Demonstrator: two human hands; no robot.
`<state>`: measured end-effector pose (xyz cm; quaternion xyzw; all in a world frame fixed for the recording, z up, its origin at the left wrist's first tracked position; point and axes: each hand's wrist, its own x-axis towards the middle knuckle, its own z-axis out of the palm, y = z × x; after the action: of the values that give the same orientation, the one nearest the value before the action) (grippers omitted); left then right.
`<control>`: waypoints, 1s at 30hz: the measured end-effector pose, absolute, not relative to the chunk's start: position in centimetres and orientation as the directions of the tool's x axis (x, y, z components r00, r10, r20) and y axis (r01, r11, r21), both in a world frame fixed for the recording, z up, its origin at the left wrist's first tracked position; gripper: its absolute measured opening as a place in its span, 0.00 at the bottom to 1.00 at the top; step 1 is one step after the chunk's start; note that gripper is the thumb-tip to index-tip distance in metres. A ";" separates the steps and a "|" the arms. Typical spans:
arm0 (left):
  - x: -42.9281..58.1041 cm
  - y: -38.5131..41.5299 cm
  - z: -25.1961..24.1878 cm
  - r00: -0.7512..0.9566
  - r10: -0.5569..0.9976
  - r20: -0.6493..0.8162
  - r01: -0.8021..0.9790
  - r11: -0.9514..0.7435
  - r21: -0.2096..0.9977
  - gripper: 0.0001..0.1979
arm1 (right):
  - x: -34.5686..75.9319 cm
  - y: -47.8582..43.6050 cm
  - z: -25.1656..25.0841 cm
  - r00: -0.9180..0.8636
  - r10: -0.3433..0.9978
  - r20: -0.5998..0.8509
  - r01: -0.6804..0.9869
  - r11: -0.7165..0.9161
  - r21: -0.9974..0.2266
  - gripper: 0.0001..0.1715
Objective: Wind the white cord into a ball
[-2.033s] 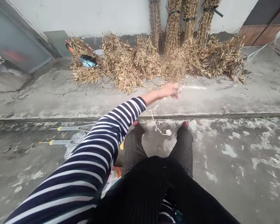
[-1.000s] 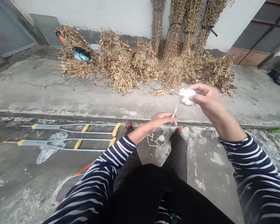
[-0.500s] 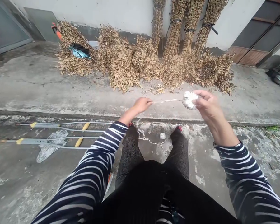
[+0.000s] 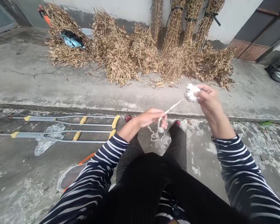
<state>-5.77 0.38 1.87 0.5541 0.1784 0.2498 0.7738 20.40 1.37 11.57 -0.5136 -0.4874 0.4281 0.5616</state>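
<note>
My right hand [image 4: 206, 97] is closed round a white ball of string [image 4: 190, 92], held up at chest height. A taut length of string [image 4: 171, 108] slants down-left from the ball to my left hand [image 4: 151, 117], which pinches it between the fingers. Below that hand more string lies in loose loops [image 4: 154, 135] on the concrete between my feet, beside a small white ball that the hand partly hides. I sit with both legs in dark trousers stretched forward.
Two crutches [image 4: 65, 129] with yellow grips lie on the ground at left, beside a crumpled clear plastic bag [image 4: 45, 144]. Piles and tied bundles of dry stalks [image 4: 140, 53] line the far wall. A low concrete step [image 4: 60, 107] crosses ahead. A metal bowl [image 4: 278, 76] sits far right.
My left hand has swung from up and left of the ball down toward my feet, drawing the string along. My right hand with the ball rose slightly.
</note>
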 end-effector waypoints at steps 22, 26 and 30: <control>0.2 -0.7 2.5 0.455 0.890 0.008 -0.269 0.129 0.954 0.12 | 18.5 -0.6 9.4 0.003 0.998 -0.063 -0.089 -0.062 -0.994 0.17; -2.8 -0.3 3.1 0.604 0.796 -0.043 -0.275 0.259 0.926 0.18 | 19.2 -0.6 9.1 -0.075 0.989 -0.124 -0.162 -0.135 -0.978 0.17; -4.4 0.4 2.6 0.758 0.651 -0.033 -0.281 0.372 0.885 0.23 | 19.4 -0.8 8.8 -0.135 0.987 -0.089 -0.195 -0.115 -0.974 0.20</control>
<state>-4.37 0.40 2.62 0.4800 0.1929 0.2893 0.8054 19.37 -0.79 8.75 -0.4393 -0.4508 0.6037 0.4892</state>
